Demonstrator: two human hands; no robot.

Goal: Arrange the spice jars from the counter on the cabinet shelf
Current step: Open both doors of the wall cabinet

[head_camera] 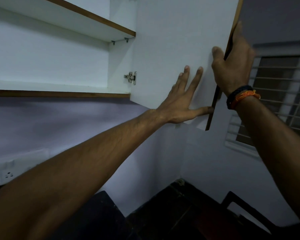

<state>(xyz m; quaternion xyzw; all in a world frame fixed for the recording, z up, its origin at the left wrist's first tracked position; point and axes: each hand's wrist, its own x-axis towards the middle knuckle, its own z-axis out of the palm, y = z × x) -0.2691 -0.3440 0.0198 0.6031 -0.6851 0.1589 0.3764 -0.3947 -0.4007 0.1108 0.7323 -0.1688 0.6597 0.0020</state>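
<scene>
Fingers (186, 78) of both hands press and grip the open cabinet door (171, 40).

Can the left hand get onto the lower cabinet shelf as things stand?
Probably yes: the door stands open, the lower shelf looks bare, and the left hand lies flat on the door beside it, holding nothing.

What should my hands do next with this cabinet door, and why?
Probably swing the cabinet door a little wider, then let go. The right hand grips its brown free edge, and the left hand lies flat on its white inner face. The lower shelf is bare, with no spice jars in view, so both hands likely need to be free to fetch them.
</scene>
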